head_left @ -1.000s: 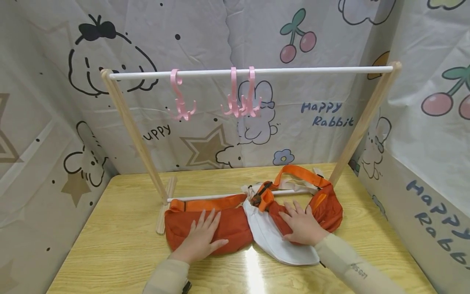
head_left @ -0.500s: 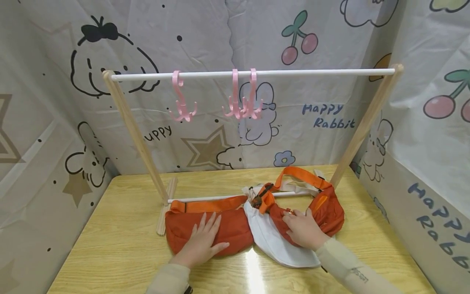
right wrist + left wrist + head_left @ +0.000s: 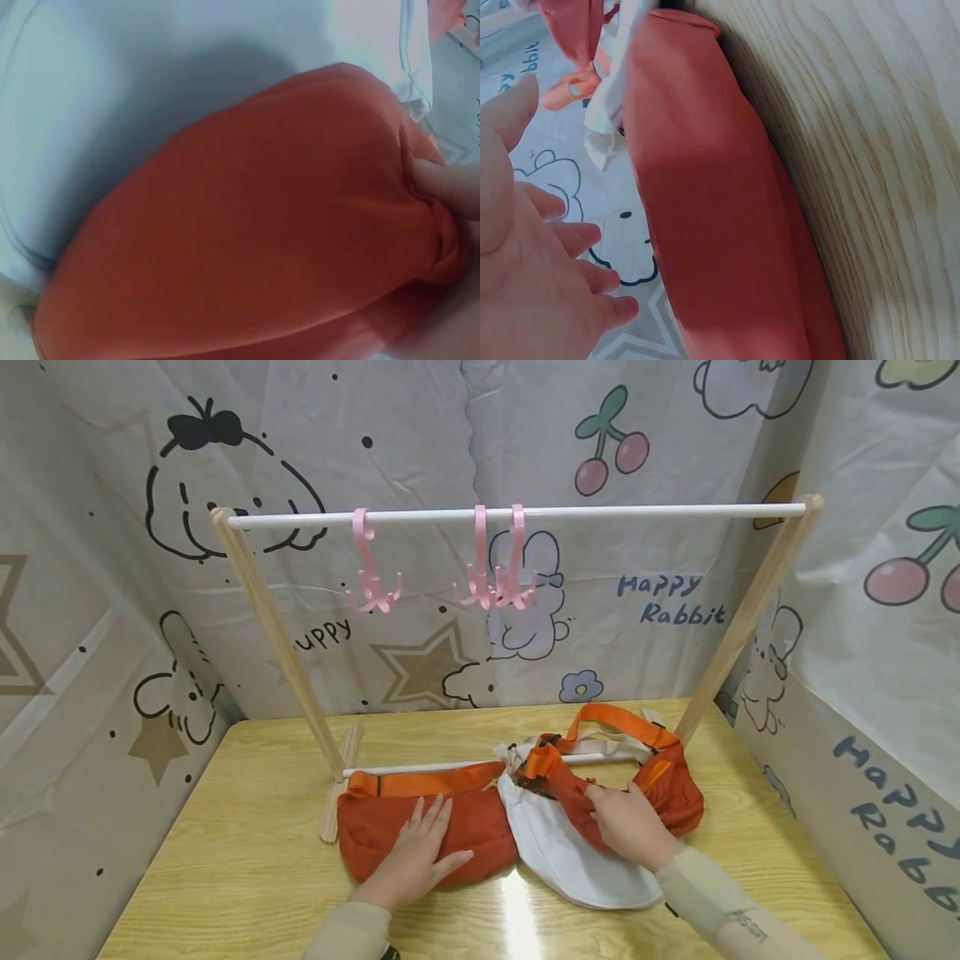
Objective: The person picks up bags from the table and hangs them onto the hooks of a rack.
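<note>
Yellow wood-grain table (image 3: 225,877): rack (image 3: 276,635), 1 red bag (image 3: 474,828), white bag (image 3: 558,864) partly under 2nd red bag (image 3: 680,795)

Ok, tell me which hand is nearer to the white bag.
Right. The right hand is over the white bag, gripping the right red bag that partly covers it; the left hand is farther off, at the left red bag, left of the white bag.

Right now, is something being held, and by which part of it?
The right hand holds the right red bag by its bunched upper edge. The left hand holds nothing.
</note>
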### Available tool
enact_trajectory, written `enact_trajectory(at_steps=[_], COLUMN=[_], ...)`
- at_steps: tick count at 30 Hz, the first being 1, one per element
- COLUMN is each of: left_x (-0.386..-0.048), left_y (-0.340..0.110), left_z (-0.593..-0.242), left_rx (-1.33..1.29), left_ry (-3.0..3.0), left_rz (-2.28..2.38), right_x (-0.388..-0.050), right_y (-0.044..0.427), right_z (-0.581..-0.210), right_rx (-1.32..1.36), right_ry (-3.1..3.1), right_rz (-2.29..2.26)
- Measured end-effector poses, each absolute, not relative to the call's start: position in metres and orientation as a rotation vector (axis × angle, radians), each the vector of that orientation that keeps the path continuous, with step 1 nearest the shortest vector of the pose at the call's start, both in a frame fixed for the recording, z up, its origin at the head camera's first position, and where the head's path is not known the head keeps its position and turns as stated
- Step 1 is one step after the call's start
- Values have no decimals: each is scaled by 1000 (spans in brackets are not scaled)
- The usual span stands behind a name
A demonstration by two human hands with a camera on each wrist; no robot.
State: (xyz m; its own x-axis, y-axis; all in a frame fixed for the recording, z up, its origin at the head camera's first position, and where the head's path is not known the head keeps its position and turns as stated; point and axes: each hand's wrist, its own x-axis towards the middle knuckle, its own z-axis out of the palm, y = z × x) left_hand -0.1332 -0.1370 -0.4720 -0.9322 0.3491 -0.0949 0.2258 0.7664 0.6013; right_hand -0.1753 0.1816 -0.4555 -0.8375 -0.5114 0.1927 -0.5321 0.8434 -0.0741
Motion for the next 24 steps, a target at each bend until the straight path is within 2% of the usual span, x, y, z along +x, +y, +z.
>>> enact_trajectory(at_steps=[8, 24], left_x=[-132, -126], left_y=[-128, -120], left_z=[-467, -457], left_rx=[392, 399], left_ry=[2676, 2697], left_rz=[1098, 1145], right_x=[-173, -171], right_y=[183, 184], right_z=[-444, -423], right_rx=[764, 604], right_ry=[-2678, -2348], right_rz=[301, 611])
